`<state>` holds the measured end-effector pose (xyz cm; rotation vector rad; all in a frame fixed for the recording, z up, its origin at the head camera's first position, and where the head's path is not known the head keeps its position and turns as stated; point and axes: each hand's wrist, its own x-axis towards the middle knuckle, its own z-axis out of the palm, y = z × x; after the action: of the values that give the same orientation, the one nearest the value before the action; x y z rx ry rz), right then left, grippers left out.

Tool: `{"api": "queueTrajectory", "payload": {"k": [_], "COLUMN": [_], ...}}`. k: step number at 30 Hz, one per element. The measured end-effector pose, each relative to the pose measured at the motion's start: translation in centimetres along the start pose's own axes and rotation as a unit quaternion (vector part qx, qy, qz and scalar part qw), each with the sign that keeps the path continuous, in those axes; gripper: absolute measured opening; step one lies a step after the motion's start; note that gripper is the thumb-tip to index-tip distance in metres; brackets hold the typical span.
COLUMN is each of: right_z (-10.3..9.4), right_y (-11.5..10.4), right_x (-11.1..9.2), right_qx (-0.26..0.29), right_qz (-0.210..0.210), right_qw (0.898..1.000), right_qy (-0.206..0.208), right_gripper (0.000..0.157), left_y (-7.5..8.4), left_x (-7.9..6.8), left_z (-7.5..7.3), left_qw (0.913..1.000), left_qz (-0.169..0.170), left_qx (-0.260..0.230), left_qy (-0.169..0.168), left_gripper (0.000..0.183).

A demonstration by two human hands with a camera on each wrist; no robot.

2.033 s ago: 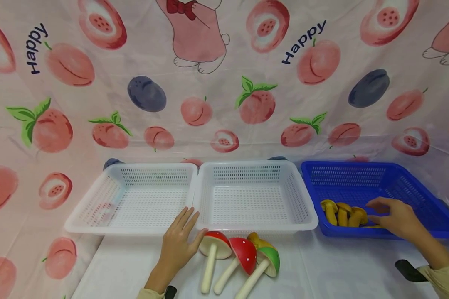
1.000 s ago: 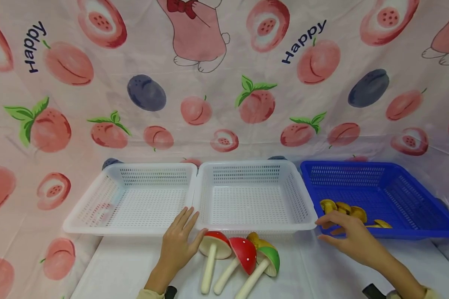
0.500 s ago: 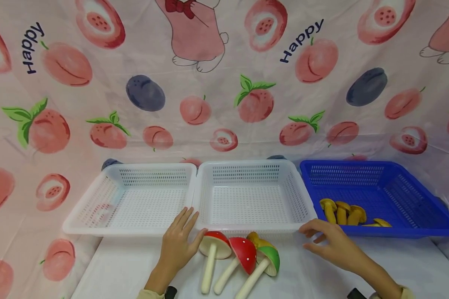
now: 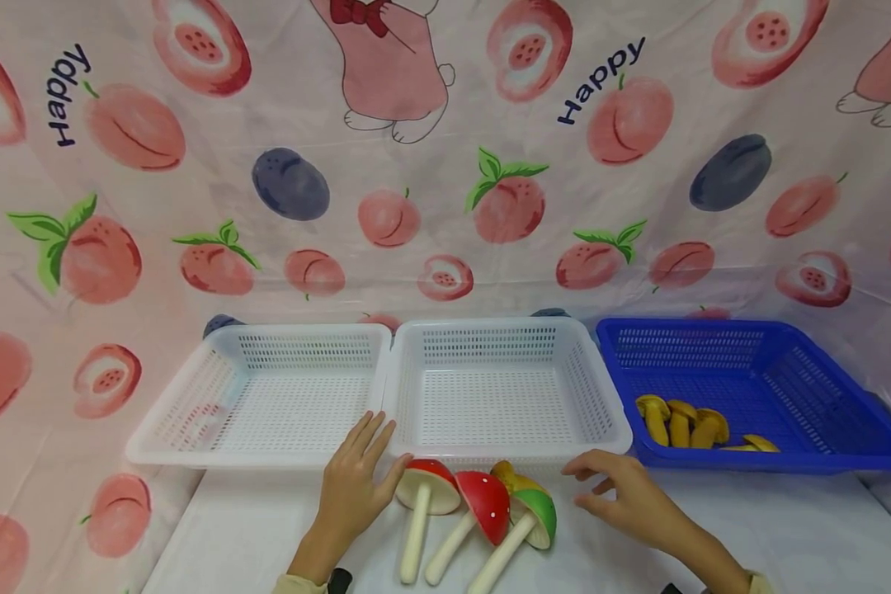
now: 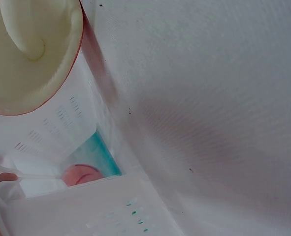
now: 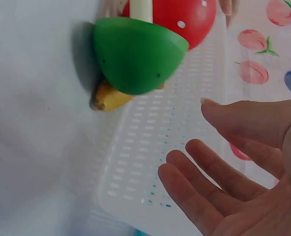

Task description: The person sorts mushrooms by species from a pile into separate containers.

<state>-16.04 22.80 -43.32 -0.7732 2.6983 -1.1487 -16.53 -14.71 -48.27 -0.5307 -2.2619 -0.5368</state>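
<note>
My left hand (image 4: 356, 481) rests with fingers spread at the front rims of the two white baskets, its thumb beside a toy mushroom with a red cap (image 4: 429, 487). A second red-capped toy mushroom (image 4: 483, 505) and a green-capped one (image 4: 535, 516) lie to the right of it on the table. Partly hidden behind them is a yellow-brown mushroom (image 4: 506, 473). My right hand (image 4: 624, 499) hovers over the table just right of the green cap, holding nothing. In the right wrist view its fingers (image 6: 184, 189) are apart and relaxed, close to the green cap (image 6: 138, 56).
The left white basket (image 4: 260, 458) and the middle white basket (image 4: 512, 451) stand side by side at the back. On the right, a blue basket (image 4: 787, 396) holds several yellow-brown mushrooms (image 4: 681, 422). Fruit-printed cloth (image 4: 445, 190) hangs behind the baskets.
My right hand has moved left from over the blue basket to beside the green-capped mushroom. A yellow-brown mushroom it covered earlier now shows in the blue basket. My left hand stayed put.
</note>
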Motion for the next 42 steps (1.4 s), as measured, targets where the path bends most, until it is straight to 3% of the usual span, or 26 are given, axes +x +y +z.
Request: {"api": "queueTrajectory", "payload": {"k": [6,12,19,30,36,42], "right_z": [1.8,3.5,5.1,5.9,6.1,6.3], "right_y": [0.8,2.7,4.1,4.7,4.8,5.0], "right_x": [0.4,1.3,2.5,3.0,3.1,2.9], "right_qx": [0.006,0.009,-0.021,0.008,0.015,0.017], "right_qz": [0.006,0.005,-0.036,-0.077,-0.056,-0.051], "right_qw": [1.0,1.0,0.999,0.997,0.998,0.998], "right_qy": [-0.024,-0.022,-0.006,-0.005,-0.003,0.025], "right_gripper": [0.032,0.036,0.035,0.049,0.046,0.039], "left_y": [0.0,0.1,0.2,0.0,0.0,0.1], "left_x": [0.0,0.1,0.1,0.0,0.1,0.1], "left_z": [0.0,-0.1,0.0,0.1,0.0,0.0], "left_qw": [1.0,1.0,1.0,1.0,1.0,1.0], "left_qz": [0.0,0.001,0.0,0.002,0.003,0.003], "left_qx": [-0.001,-0.001,0.001,0.006,0.001,0.001], "left_qy": [0.0,0.001,-0.005,0.006,0.007,0.008], "left_gripper": [0.052,0.052,0.053,0.055,0.052,0.051]}}
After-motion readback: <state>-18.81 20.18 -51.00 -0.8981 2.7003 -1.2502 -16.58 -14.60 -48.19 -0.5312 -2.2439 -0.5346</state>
